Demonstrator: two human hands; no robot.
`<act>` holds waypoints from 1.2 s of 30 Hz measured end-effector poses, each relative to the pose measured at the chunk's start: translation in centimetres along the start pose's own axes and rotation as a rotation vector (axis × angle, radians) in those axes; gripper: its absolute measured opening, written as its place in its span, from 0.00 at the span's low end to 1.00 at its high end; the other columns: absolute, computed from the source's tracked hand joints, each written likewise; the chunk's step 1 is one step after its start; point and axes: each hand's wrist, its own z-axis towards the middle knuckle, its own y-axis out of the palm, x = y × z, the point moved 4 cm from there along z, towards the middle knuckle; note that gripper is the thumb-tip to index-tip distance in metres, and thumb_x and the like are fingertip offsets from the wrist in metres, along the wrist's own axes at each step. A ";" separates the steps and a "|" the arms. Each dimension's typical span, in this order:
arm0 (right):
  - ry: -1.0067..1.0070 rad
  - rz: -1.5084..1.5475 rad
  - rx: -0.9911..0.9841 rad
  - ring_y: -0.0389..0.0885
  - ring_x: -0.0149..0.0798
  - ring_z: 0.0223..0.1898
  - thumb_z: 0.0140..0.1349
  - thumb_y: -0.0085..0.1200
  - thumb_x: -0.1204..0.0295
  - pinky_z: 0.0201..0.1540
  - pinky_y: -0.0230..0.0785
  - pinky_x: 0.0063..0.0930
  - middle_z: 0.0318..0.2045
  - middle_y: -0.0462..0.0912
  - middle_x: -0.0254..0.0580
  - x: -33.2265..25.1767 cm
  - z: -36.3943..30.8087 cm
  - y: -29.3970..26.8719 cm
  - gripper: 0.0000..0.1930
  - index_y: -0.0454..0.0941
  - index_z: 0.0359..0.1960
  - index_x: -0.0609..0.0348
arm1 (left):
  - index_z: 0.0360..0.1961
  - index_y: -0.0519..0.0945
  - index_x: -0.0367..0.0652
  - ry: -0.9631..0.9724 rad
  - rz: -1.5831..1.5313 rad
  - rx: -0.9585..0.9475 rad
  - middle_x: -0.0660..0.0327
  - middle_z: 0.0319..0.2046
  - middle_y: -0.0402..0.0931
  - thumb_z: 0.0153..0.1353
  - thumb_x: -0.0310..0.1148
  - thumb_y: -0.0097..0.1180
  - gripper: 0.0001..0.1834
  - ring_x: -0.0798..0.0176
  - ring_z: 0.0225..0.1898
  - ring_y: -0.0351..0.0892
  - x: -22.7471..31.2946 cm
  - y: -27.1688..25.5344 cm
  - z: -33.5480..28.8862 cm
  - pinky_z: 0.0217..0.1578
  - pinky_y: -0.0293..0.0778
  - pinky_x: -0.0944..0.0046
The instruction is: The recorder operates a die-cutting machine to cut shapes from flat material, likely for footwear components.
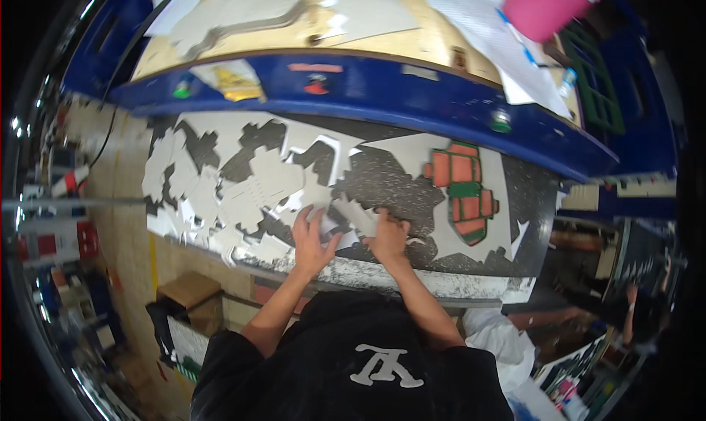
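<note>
Just left of centre, my left hand (312, 241) rests over the scraps with its fingers apart, next to a pale, blurred cardboard flap. My right hand (390, 237) is closed on the right side of a small grey cardboard piece (357, 213), which tilts up off the dark worktop (382, 175). Cut grey-white cardboard pieces (261, 189) lie overlapped to the left of my hands. To the right, an orange carton-shaped form with green edges (464, 190) lies on a notched grey cardboard sheet (448, 233).
A blue beam (382, 86) crosses behind the worktop. Beyond it, a wooden surface (382, 50) carries cardboard sheets, white paper (471, 31) and a pink bucket (548, 5). A brown box (190, 296) stands at lower left, a white bag (500, 340) at lower right. Another person's arm (630, 314) shows far right.
</note>
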 end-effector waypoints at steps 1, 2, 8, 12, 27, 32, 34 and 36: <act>-0.067 0.031 0.021 0.87 0.58 0.55 0.47 0.83 0.62 0.62 0.64 0.52 0.49 0.89 0.55 0.4 -0.1 -0.3 0.41 0.74 0.61 0.59 | 0.71 0.72 0.40 0.006 0.012 0.019 0.37 0.69 0.65 0.57 0.41 0.77 0.43 0.31 0.71 0.64 0.5 0.5 0.0 0.70 0.60 0.35; -0.135 0.059 0.043 0.87 0.61 0.54 0.50 0.82 0.61 0.61 0.68 0.54 0.48 0.89 0.57 0.8 -0.3 -0.6 0.37 0.76 0.59 0.61 | 0.71 0.72 0.41 0.013 0.023 0.039 0.37 0.70 0.65 0.57 0.40 0.78 0.43 0.32 0.71 0.64 1.0 0.9 -0.1 0.70 0.59 0.35; 0.119 0.814 0.329 0.89 0.47 0.51 0.71 0.67 0.68 0.55 0.80 0.43 0.52 0.88 0.53 9.3 -6.4 -7.3 0.24 0.74 0.62 0.69 | 0.67 0.74 0.38 0.269 -0.009 0.212 0.40 0.69 0.67 0.58 0.37 0.77 0.38 0.34 0.69 0.67 7.0 0.5 0.3 0.70 0.61 0.37; 0.164 1.415 0.624 0.86 0.36 0.54 0.74 0.63 0.75 0.55 0.81 0.33 0.58 0.84 0.41 14.1 -11.4 -9.7 0.28 0.67 0.72 0.64 | 0.69 0.72 0.38 0.201 -0.489 -0.044 0.43 0.61 0.77 0.59 0.31 0.75 0.37 0.40 0.61 0.78 10.6 3.1 0.6 0.63 0.74 0.49; 0.520 1.388 0.703 0.87 0.30 0.41 0.72 0.67 0.70 0.42 0.78 0.26 0.42 0.90 0.36 34.6 -23.7 -17.9 0.17 0.83 0.58 0.63 | 0.64 0.80 0.40 0.156 -0.523 -0.660 0.50 0.48 0.86 0.66 0.35 0.74 0.28 0.54 0.46 0.87 27.0 17.8 -4.2 0.51 0.83 0.56; 0.561 1.237 1.206 0.85 0.33 0.33 0.67 0.71 0.70 0.33 0.78 0.32 0.39 0.89 0.40 63.8 -20.8 -20.8 0.18 0.84 0.56 0.62 | 0.63 0.80 0.36 -0.056 -0.573 -0.619 0.56 0.45 0.87 0.68 0.32 0.72 0.25 0.64 0.44 0.86 28.6 21.7 -3.3 0.46 0.82 0.63; 0.683 1.211 0.914 0.82 0.32 0.29 0.66 0.73 0.69 0.27 0.73 0.33 0.35 0.87 0.39 69.2 -14.0 -27.1 0.18 0.84 0.53 0.63 | 0.63 0.80 0.36 -0.099 -0.518 -0.530 0.57 0.44 0.87 0.69 0.31 0.70 0.24 0.66 0.44 0.86 29.3 22.3 -2.5 0.45 0.82 0.64; 0.708 1.286 0.964 0.79 0.31 0.27 0.66 0.72 0.69 0.24 0.69 0.35 0.33 0.85 0.38 77.2 -10.4 -30.3 0.14 0.84 0.47 0.64 | 0.64 0.79 0.36 -0.056 -0.382 -0.569 0.58 0.44 0.87 0.70 0.29 0.68 0.23 0.69 0.43 0.86 31.3 22.9 -1.4 0.43 0.81 0.66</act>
